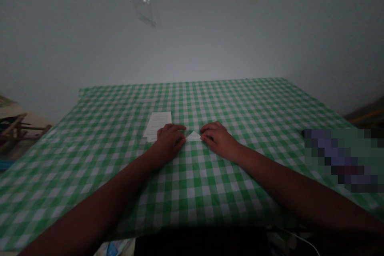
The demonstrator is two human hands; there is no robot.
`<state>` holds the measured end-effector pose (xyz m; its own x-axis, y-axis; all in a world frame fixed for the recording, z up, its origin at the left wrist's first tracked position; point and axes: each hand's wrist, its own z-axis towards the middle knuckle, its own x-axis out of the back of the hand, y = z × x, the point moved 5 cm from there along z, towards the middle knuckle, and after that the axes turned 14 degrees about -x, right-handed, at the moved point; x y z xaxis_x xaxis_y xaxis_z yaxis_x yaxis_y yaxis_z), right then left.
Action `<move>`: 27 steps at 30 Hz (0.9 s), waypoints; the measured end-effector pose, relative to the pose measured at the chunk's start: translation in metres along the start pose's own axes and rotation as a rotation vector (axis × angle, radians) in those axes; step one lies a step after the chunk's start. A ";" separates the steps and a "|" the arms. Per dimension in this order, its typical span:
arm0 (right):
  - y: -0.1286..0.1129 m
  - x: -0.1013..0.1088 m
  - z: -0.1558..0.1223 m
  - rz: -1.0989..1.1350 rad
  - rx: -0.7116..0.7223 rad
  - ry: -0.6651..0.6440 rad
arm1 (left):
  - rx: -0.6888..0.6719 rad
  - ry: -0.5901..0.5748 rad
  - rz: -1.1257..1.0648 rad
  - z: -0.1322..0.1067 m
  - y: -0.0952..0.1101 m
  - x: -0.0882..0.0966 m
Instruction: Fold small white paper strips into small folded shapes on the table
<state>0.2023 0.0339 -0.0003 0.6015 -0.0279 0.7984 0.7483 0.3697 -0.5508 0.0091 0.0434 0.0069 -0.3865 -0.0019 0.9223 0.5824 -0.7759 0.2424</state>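
Note:
A small sheet of white paper (194,136), folded into a low triangle with its point away from me, lies on the checked cloth between my hands. Its left corner is pinched by my left hand (171,138), thumb and fingers closed. At the right corner, the thumb and fingertips of my right hand (218,138) grip the paper in the same way. Faint lines of print or writing show on it. Just beyond my left hand are several loose printed sheets (160,119), partly covered by that hand.
A green and white checked tablecloth (192,192) covers the table, which meets a pale wall (210,40) at the back. On the right edge lies a pixelated dark object (342,160). Wooden furniture (21,132) stands at far left. A white cable (303,240) hangs below the front edge.

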 end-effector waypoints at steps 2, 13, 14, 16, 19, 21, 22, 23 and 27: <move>0.000 0.000 0.000 0.000 -0.003 0.005 | -0.012 0.001 0.026 0.001 0.002 -0.002; -0.001 -0.002 -0.002 -0.040 -0.035 0.093 | 0.022 0.012 0.109 0.002 0.006 -0.001; -0.001 -0.002 -0.002 -0.050 -0.038 0.095 | 0.030 0.015 0.108 0.002 0.005 -0.001; -0.001 -0.002 -0.002 -0.067 -0.042 0.101 | 0.046 0.016 0.100 0.001 0.004 0.000; -0.006 0.000 -0.003 -0.097 -0.028 0.106 | 0.046 0.028 0.085 0.002 0.007 0.003; -0.012 0.001 -0.004 -0.140 -0.008 0.085 | 0.023 0.022 0.082 0.003 0.012 0.006; -0.015 0.002 -0.005 -0.169 0.002 0.066 | 0.013 0.008 0.080 0.004 0.014 0.007; -0.018 0.002 -0.006 -0.199 0.010 0.048 | 0.007 -0.010 0.077 0.004 0.015 0.007; -0.025 0.003 -0.010 -0.295 0.006 -0.004 | 0.027 -0.076 0.029 0.003 0.011 0.007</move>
<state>0.1887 0.0151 0.0132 0.3569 -0.1316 0.9248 0.8889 0.3520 -0.2930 0.0144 0.0367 0.0169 -0.3139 0.0243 0.9491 0.6121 -0.7590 0.2219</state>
